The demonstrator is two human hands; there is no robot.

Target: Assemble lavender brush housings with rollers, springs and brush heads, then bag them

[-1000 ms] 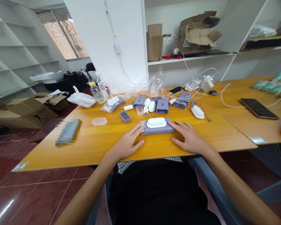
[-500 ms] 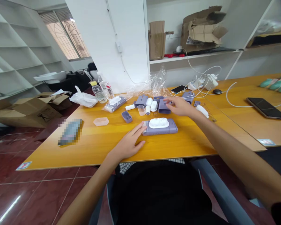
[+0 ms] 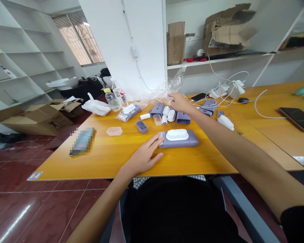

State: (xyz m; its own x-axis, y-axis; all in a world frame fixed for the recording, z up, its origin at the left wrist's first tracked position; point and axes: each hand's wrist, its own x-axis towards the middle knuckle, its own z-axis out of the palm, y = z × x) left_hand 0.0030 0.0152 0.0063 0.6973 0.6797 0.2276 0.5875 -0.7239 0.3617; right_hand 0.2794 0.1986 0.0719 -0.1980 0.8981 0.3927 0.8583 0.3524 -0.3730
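My left hand lies flat and open on the wooden table, fingertips touching the left end of a long purple case. A white bristle pad sits on top of that case. My right hand is stretched far across the table, its fingers pinched together on the edge of a crumpled clear plastic bag at the back. Just under that hand lie several small purple case parts and white caps.
A small purple tray, a clear pink tub, a bagged set, two bottles and a white bag lie left. Cables and a power strip, a white pad and a phone lie right. A cardboard box is on the floor.
My right hand left the right end of the purple case and reached across the small parts to the clear plastic bag at the back. My left hand stayed put.
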